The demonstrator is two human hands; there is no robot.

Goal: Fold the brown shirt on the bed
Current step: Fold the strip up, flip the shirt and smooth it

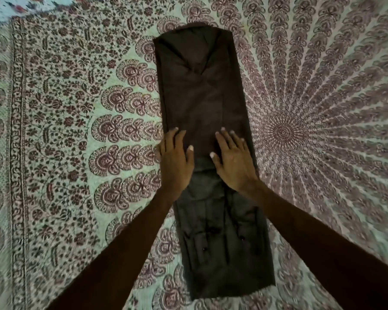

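Note:
The brown shirt [202,90] lies on the bed as a long narrow strip, both sides folded in, its collar end far from me and its hem near me. Small dark buttons show on the near part. My left hand [176,159] lies flat on the shirt's left edge at about mid-length, fingers spread. My right hand [232,162] rests flat on the right half beside it, fingers also apart. Neither hand grips the cloth. The shirt's middle section is partly hidden under both palms.
The bed is covered by a patterned sheet [81,130] in pale green and maroon, with a round mandala centre [285,132] right of the shirt and a border band [17,130] at the left.

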